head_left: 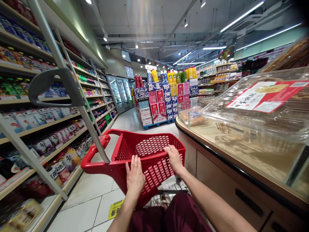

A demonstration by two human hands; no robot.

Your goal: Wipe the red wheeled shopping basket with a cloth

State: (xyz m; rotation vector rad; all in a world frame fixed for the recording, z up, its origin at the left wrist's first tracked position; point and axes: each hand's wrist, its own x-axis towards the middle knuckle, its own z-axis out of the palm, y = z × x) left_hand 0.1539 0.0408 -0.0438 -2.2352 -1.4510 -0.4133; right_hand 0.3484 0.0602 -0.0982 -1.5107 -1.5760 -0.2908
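A red plastic shopping cart with perforated walls stands side-on right in front of me. My left hand lies against its near wall, fingers stretched out and tips at the rim. Further right, my right hand has its fingers bent over the same rim. No goods show in the visible part of the basket. A grey pole with a loop handle rises at the cart's left end. Below my hands are my dark red trousers, partly hiding the cart's lower frame.
Shelves of bottled drinks line the left side. On the right stands a wooden counter with clear packs of baked food. Stacked drink cartons and glass-door fridges are ahead. A yellow floor sticker lies on the tiles.
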